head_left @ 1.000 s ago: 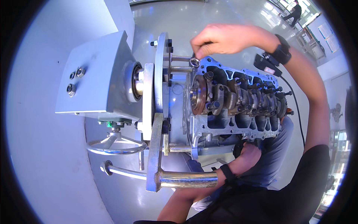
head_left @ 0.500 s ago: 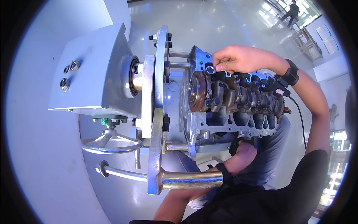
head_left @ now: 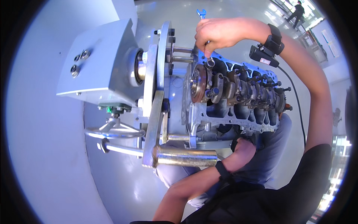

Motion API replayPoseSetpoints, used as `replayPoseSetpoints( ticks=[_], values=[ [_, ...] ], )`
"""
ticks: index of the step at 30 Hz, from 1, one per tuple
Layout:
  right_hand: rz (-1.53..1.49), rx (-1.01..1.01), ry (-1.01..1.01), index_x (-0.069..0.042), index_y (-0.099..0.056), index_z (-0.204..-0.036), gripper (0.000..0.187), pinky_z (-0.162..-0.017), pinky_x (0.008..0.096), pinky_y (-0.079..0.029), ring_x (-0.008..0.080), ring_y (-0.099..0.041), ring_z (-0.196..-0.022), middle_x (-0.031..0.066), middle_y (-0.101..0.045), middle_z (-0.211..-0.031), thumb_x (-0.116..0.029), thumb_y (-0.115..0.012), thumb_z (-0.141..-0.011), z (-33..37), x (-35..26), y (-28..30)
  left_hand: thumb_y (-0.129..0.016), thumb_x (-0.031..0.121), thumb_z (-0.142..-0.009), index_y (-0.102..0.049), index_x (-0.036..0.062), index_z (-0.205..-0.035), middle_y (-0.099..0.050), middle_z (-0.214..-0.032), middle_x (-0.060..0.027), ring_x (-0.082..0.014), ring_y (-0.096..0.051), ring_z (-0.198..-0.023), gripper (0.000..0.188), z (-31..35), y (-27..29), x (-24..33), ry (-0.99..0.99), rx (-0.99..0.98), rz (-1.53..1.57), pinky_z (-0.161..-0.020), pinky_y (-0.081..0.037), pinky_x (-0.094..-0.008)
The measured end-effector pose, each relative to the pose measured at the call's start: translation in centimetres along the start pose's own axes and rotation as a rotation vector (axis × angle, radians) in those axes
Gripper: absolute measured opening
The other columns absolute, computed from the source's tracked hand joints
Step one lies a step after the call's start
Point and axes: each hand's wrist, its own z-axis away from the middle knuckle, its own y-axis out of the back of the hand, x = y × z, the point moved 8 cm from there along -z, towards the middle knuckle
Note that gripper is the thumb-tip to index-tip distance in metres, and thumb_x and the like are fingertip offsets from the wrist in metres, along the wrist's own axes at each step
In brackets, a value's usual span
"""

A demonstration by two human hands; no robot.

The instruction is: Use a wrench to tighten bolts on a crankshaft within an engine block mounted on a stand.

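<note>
My right hand is closed around a combination wrench. The wrench's open end sticks out beyond the hand, and its ring end is over a bolt head at the left end of the crankshaft, beside the round brownish flange. That crankshaft lies in an upturned engine block, with several bolts standing up from its bearing caps. Below the block's near side is my left hand, next to dark parts; its fingers are hidden.
A grey gearbox housing with a handwheel stands at left. Thick metal plates and rods bolt the block to it. A metal tube juts out near me. A cable runs from a black device at my right wrist. A person stands far right.
My right hand has moved left and away from me, and the wrench now shows on both sides of it. The engine and stand sit slightly higher in view. My left hand remains below the block.
</note>
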Motion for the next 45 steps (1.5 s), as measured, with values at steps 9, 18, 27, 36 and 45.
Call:
replayPoseSetpoints(
  ticks=[9,18,27,36,45],
  values=[
    [-0.473,0.257,-0.072,0.000,-0.062,-0.104,0.034,-0.077,0.0355,-0.048,0.0187,-0.056,-0.081,0.0064,-0.061,-0.085,-0.033,-0.055,-0.102,2.6,0.8,0.8,-0.067,0.021,-0.084,-0.072,0.0113,-0.103,-0.072,-0.102,-0.0059,-0.0241,-0.065,-0.105,0.023,-0.6,-1.5,-1.4,0.179,-0.136,0.014,-0.083,-0.048,-0.0417],
    [-0.744,0.380,-0.080,-0.006,-0.060,-0.126,0.031,-0.078,0.0339,-0.047,0.0149,-0.058,-0.081,0.0038,-0.061,-0.088,-0.027,-0.054,-0.103,5.6,1.1,-3.7,-0.065,0.021,-0.088,-0.073,0.0087,-0.118,-0.071,-0.117,-0.0115,-0.0328,-0.066,-0.110,0.033,-4.3,-4.1,2.0,0.172,-0.294,-0.102,-0.090,-0.046,-0.0568],
    [-0.756,0.464,0.046,-0.001,-0.068,-0.118,0.033,-0.069,0.0313,-0.049,0.0127,-0.059,-0.073,0.0047,-0.067,-0.090,-0.027,-0.061,-0.099,4.9,0.3,-5.2,-0.066,0.013,-0.080,-0.079,0.0110,-0.088,-0.075,-0.089,-0.0054,-0.0257,-0.072,-0.085,0.015,-5.7,1.3,6.5,0.167,-0.032,-0.024,-0.068,-0.049,-0.0427],
    [-0.980,0.255,-0.295,0.003,-0.068,-0.114,0.026,-0.051,0.0241,-0.041,0.0071,-0.052,-0.058,0.0042,-0.066,-0.078,-0.018,-0.064,-0.098,5.2,2.3,-7.0,-0.073,0.016,-0.075,-0.077,0.0106,-0.104,-0.074,-0.101,-0.0099,-0.0297,-0.068,-0.096,0.030,-6.8,-1.3,9.1,-0.018,-0.182,0.055,-0.081,-0.048,-0.0463],
    [-1.196,0.135,-0.344,-0.001,-0.069,-0.108,0.023,-0.049,0.0215,-0.039,0.0052,-0.052,-0.056,0.0019,-0.065,-0.077,-0.020,-0.064,-0.098,5.1,3.4,-8.2,-0.068,0.015,-0.080,-0.078,0.0073,-0.101,-0.075,-0.100,-0.0109,-0.0291,-0.071,-0.096,0.024,-7.6,1.9,5.6,0.041,-0.092,0.015,-0.082,-0.051,-0.0468]
  ],
)
